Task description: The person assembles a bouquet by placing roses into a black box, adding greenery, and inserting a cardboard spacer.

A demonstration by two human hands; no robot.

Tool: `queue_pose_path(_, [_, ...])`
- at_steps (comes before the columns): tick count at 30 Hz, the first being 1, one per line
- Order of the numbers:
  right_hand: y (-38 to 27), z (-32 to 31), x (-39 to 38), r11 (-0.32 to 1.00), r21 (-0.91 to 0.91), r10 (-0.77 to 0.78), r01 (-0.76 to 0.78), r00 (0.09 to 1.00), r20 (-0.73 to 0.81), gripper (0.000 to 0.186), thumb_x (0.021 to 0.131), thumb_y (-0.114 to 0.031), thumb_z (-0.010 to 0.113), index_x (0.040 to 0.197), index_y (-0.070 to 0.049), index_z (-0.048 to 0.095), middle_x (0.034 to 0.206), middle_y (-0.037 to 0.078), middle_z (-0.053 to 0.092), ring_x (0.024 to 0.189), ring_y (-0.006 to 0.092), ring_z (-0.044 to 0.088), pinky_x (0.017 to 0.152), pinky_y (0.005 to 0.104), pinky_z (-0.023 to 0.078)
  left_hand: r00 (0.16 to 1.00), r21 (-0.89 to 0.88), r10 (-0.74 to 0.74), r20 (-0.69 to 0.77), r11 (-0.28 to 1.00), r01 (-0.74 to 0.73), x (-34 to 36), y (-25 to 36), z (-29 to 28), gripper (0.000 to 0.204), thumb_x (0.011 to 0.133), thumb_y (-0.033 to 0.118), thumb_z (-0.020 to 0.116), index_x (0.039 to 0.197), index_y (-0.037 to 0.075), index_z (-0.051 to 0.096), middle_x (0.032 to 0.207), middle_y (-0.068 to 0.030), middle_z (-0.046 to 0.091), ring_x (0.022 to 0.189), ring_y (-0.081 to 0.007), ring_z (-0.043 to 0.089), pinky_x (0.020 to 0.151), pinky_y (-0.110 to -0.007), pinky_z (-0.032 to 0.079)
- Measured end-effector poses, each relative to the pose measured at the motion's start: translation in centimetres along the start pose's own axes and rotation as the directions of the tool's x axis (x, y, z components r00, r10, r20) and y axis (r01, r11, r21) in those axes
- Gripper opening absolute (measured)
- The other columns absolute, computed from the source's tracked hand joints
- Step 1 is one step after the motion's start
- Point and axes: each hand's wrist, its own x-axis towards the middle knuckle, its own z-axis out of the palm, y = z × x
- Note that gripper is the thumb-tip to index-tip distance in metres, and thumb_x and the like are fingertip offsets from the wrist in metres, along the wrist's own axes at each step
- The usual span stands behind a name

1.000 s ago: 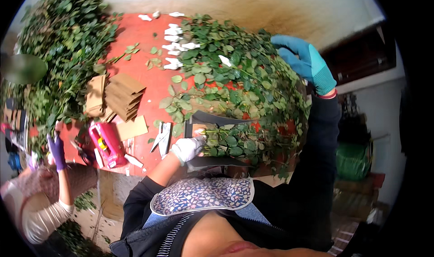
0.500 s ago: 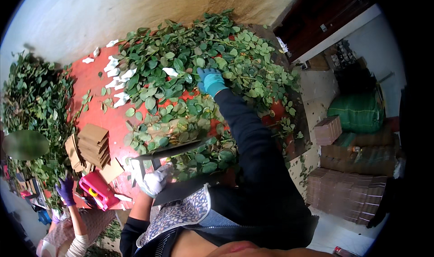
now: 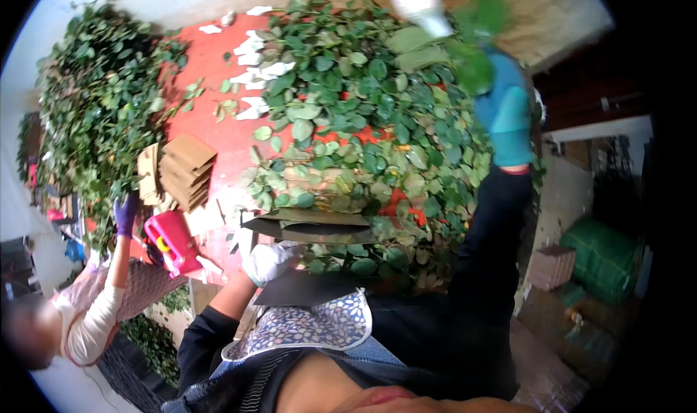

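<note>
Right hand [image 3: 506,115], head view: blue-gloved, pinching leafy stem [image 3: 472,66], blurred, white cap [image 3: 430,14] ahead-left. Half a second ago, down among leaves; now one stem is raised off the green pile [image 3: 363,72] to its left. Left hand [image 3: 270,262] beside black flap [image 3: 312,289]; grip, cannot tell.

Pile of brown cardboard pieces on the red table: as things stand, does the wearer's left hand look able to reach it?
Probably yes: the white-gloved left hand is beside the black flap, and nothing tall seems to block its way across the red table to the cardboard pile.
</note>
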Motion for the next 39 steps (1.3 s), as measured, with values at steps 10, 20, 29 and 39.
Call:
queue_pose_path(10, [-12.0,29.3,1.3,0.968,-0.183,0.022,0.17,0.672,0.74,0.039,0.085,-0.021,0.063,0.123,-0.016,0.06,0.122,0.012,0.062,0.107,0.0354,0.062,0.089,0.0463,0.05,0.996,0.034,0.032,0.079,0.999,-0.034,0.2,-1.6,1.4,0.041,0.09,0.027,0.062,0.13,0.017,0.06,0.134,-0.0046,0.059,0.089,-0.0227,0.071,0.064,-0.033,0.057])
queue_pose_path(20, [-4.4,13.5,4.7,0.772,0.597,0.118,-0.218,0.972,0.203,0.055,0.071,0.003,0.073,0.123,-0.007,0.06,0.109,0.017,0.068,0.097,0.0325,0.067,0.085,0.0409,0.054,0.989,-0.118,-0.046,0.138,0.991,0.063,0.0,0.0,-0.7,0.037,0.093,0.03,0.057,0.129,0.023,0.06,0.139,-0.0013,0.056,0.096,-0.0242,0.07,0.074,-0.036,0.057])
queue_pose_path(29, [-10.4,19.5,6.8,0.98,0.159,0.034,-0.119,0.891,0.454,0.047,0.08,-0.019,0.072,0.125,-0.015,0.059,0.12,0.014,0.062,0.104,0.0368,0.062,0.089,0.0467,0.051,0.988,-0.118,-0.07,0.136,0.989,0.087,-0.8,-1.0,0.1,0.038,0.092,0.031,0.057,0.129,0.02,0.06,0.139,-0.001,0.056,0.086,-0.0266,0.071,0.07,-0.037,0.058])
queue_pose_path(39, [-15.3,26.3,4.8,0.994,-0.027,-0.051,0.101,0.691,0.721,0.041,0.078,-0.018,0.068,0.119,-0.017,0.062,0.113,0.013,0.066,0.103,0.0358,0.063,0.085,0.0479,0.051,0.997,-0.121,0.057,-0.048,0.991,-0.062,-1.0,-2.7,3.2,0.043,0.09,0.034,0.063,0.129,0.015,0.06,0.12,-0.0084,0.067,0.081,-0.027,0.07,0.064,-0.037,0.057])
